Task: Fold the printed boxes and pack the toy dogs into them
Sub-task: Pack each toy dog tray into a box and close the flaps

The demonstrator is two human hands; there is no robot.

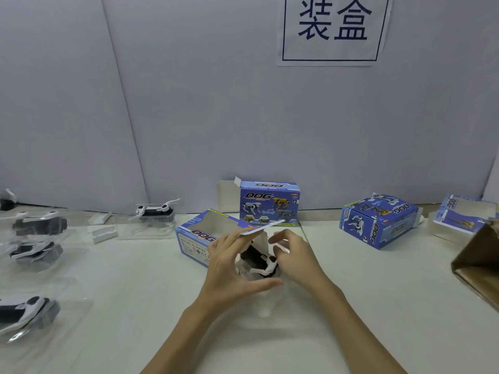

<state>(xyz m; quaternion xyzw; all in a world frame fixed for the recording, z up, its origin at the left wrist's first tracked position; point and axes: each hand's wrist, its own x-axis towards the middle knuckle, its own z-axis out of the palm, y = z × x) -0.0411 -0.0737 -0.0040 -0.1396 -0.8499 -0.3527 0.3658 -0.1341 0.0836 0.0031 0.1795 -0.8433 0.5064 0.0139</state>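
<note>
A blue printed "DOG" box [194,238] lies on its side on the white table, its open end facing me. A black and white toy dog [259,259] in a clear plastic tray sits partly inside that opening. My left hand [229,271] grips the open end, fingers lifting the top flap [259,229] and thumb under the tray. My right hand [297,255] is at the toy's right side, its curled fingers pinching the tray's edge.
A folded box [270,203] stands upright against the back wall. Another box [378,222] lies at the right, and an open one [459,214] beyond it. A brown carton [480,265] juts in at the right edge. Several toy dogs in trays [154,211] [37,225] [24,311] lie at the left.
</note>
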